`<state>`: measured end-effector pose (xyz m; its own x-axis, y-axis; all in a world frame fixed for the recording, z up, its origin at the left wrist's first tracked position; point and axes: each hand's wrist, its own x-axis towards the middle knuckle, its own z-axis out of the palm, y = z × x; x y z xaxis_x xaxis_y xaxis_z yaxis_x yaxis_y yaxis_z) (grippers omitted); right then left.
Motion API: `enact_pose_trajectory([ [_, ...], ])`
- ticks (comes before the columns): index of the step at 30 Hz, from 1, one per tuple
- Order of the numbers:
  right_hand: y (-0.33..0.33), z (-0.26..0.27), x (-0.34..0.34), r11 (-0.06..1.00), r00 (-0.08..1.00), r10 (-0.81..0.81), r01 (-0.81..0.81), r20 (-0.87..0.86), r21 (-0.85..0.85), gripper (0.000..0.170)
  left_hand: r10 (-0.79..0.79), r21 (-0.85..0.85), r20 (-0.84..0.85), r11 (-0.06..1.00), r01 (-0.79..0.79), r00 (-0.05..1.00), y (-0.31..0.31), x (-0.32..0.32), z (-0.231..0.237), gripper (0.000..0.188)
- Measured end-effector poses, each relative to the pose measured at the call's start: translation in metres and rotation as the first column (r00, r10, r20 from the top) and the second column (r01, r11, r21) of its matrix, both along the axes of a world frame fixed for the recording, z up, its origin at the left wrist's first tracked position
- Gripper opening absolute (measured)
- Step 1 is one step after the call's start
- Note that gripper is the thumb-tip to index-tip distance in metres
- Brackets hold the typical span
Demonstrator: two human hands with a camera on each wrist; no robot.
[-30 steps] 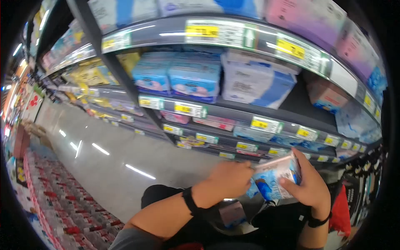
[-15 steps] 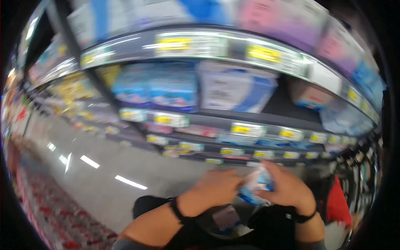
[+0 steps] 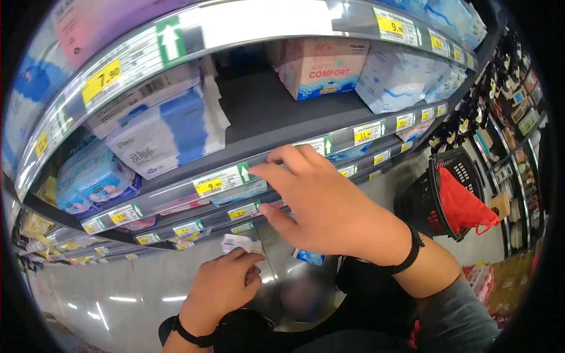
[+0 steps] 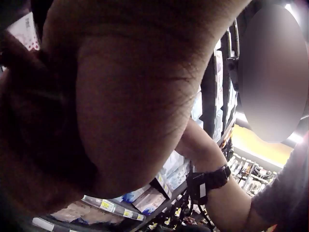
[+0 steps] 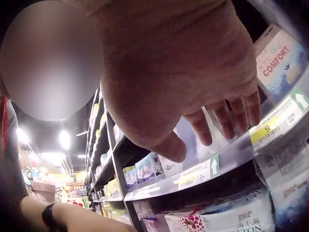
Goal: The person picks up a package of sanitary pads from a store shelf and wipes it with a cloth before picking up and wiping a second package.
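My left hand point(image 3: 220, 288) is low at the left in the head view, fingers curled, gripping a small white pack point(image 3: 241, 242) that sticks out past the fingertips. In the left wrist view the pack's pink-dotted face point(image 4: 25, 31) shows beside the dark, shadowed hand. My right hand point(image 3: 323, 203) is held out in front of the shelf's price strip point(image 3: 268, 169), fingers spread and slightly bent, nothing in them. Seen from the right wrist, its fingers point down across the shelf edge. A blue pack point(image 3: 310, 257) shows partly below the right hand.
Shelves hold a white-and-blue pack point(image 3: 170, 132), a pink "Soft Comfort" box point(image 3: 323, 67) and light blue bags point(image 3: 394, 79). A black basket point(image 3: 421, 197) with a red bag point(image 3: 465, 203) stands on the floor at the right. Cartons point(image 3: 512, 288) lie at lower right.
The view has swung right along the shelf. My right hand has let go of the pink-and-blue pack and moved up to the shelf edge; my left hand has moved away from it, lower left.
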<state>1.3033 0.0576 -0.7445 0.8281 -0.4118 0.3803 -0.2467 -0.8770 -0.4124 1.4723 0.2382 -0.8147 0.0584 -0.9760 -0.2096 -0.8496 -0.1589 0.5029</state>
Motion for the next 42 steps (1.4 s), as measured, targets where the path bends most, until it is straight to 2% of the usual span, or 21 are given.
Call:
enact_pose_trajectory([
  [5, -0.003, -0.013, 0.004, 0.998, 1.0, 0.0, 0.002, 0.024, -0.063, 0.045, 0.003, 0.046, -0.003, 0.999, -0.003, 1.0, -0.007, -0.002, 0.002, 0.034],
  [11, -0.028, 0.01, 0.029, 0.954, 0.996, 0.002, 0.027, 0.094, -0.299, 0.039, -0.011, 0.035, -0.009, 0.999, 0.011, 1.0, -0.008, -0.001, -0.002, 0.033],
  [14, -0.064, 0.016, 0.061, 0.922, 0.995, -0.084, 0.099, 0.055, -0.375, 0.037, -0.017, 0.038, -0.016, 0.999, 0.018, 1.0, -0.009, -0.001, 0.0, 0.033],
  [16, -0.089, 0.023, 0.094, 0.914, 0.97, -0.237, 0.203, -0.058, -0.351, 0.039, -0.018, 0.03, -0.017, 0.999, 0.019, 1.0, -0.009, 0.0, 0.0, 0.033],
  [17, -0.098, 0.044, 0.11, 0.95, 0.923, -0.253, 0.18, -0.289, -0.256, 0.041, -0.017, 0.022, -0.015, 1.0, 0.017, 1.0, -0.009, 0.0, 0.0, 0.033],
  [18, -0.107, 0.064, 0.122, 0.972, 0.83, -0.234, 0.18, -0.507, -0.154, 0.043, -0.016, 0.016, -0.013, 1.0, 0.016, 1.0, -0.008, 0.0, -0.001, 0.033],
  [21, -0.138, 0.051, 0.142, 0.952, 0.849, -0.259, 0.142, -0.461, -0.273, 0.046, -0.035, 0.04, -0.011, 0.999, 0.035, 0.999, -0.005, 0.005, -0.003, 0.04],
  [23, -0.176, 0.03, 0.164, 0.889, 0.969, -0.229, 0.171, -0.09, -0.425, 0.035, -0.033, 0.056, 0.012, 0.998, 0.033, 0.999, -0.004, 0.007, -0.005, 0.04],
  [24, -0.2, 0.015, 0.175, 0.848, 0.978, -0.182, 0.209, 0.102, -0.487, 0.03, -0.033, 0.062, 0.024, 0.998, 0.032, 0.999, -0.004, 0.007, -0.005, 0.041],
  [25, -0.221, 0.001, 0.185, 0.804, 0.951, -0.115, 0.258, 0.286, -0.536, 0.028, -0.028, 0.067, 0.025, 0.997, 0.026, 0.999, -0.002, 0.008, -0.005, 0.04],
  [27, -0.234, -0.007, 0.195, 0.71, 0.799, 0.06, 0.387, 0.599, -0.588, 0.03, -0.022, 0.073, 0.024, 0.997, 0.02, 0.999, -0.001, 0.009, -0.004, 0.04],
  [32, -0.235, 0.019, 0.196, 0.77, 0.884, -0.098, 0.359, 0.458, -0.528, 0.028, -0.02, 0.003, -0.015, 1.0, 0.02, 1.0, 0.002, 0.013, -0.006, 0.034],
  [36, -0.228, 0.028, 0.189, 0.782, 0.908, -0.127, 0.339, 0.4, -0.522, 0.027, -0.027, -0.019, -0.016, 0.999, 0.027, 1.0, 0.002, 0.014, -0.007, 0.035],
  [39, -0.224, 0.031, 0.186, 0.788, 0.918, -0.137, 0.329, 0.373, -0.521, 0.028, -0.038, 0.053, 0.005, 0.998, 0.038, 0.999, 0.0, 0.012, -0.006, 0.041],
  [42, -0.222, 0.034, 0.183, 0.789, 0.924, -0.144, 0.323, 0.355, -0.522, 0.029, -0.052, 0.054, 0.018, 0.997, 0.051, 0.998, 0.0, 0.01, -0.004, 0.04],
])
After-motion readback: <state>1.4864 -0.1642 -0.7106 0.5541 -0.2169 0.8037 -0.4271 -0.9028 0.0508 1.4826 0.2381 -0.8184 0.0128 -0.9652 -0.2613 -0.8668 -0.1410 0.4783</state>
